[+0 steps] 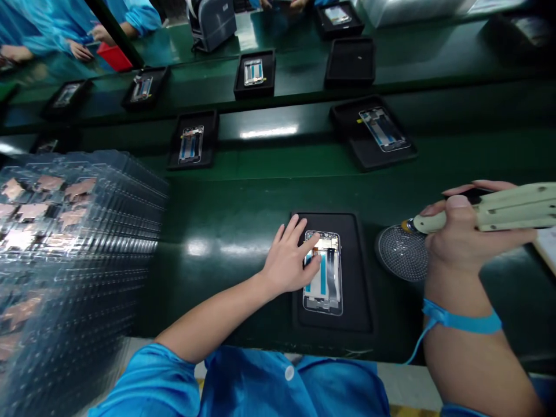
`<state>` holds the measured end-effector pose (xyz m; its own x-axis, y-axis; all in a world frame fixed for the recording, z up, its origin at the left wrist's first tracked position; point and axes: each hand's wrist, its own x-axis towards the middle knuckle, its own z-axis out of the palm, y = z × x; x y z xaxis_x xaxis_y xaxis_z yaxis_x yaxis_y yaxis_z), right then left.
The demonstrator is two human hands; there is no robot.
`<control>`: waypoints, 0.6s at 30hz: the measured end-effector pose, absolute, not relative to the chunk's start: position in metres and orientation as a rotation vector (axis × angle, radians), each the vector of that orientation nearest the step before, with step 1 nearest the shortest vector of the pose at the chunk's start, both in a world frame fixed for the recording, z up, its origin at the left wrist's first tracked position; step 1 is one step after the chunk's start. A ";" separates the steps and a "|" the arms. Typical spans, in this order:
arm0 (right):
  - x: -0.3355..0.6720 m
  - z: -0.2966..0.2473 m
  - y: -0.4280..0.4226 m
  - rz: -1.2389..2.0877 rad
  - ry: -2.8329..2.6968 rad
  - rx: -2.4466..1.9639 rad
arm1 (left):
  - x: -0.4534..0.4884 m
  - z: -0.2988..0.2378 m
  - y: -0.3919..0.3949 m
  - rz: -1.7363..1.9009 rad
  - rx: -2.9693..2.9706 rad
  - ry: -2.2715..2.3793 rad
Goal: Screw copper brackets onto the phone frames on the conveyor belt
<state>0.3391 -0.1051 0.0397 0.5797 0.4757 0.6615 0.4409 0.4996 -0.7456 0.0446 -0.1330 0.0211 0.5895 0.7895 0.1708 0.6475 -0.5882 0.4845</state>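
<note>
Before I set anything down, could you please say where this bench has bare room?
A wide free patch of green bench lies between the clear tray stack and the near black tray, beyond the left forearm. Behind it, the strip between the next two trays is free too. The right is crowded: the dish, right hand and pale tool.

No words, brands or numbers are legible. A small pale mark (pixel 225 7) on the dark grey plastic boxy machine (pixel 214 28), near its top, is too tiny to read.
</note>
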 end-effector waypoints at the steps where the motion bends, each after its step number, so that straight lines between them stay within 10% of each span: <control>1: 0.338 0.040 -0.105 0.026 -1.008 -1.107 | 0.044 0.020 -0.133 0.538 2.447 1.151; 18: 0.339 0.036 -0.106 0.037 -1.008 -1.121 | 0.044 0.016 -0.131 0.573 2.373 1.136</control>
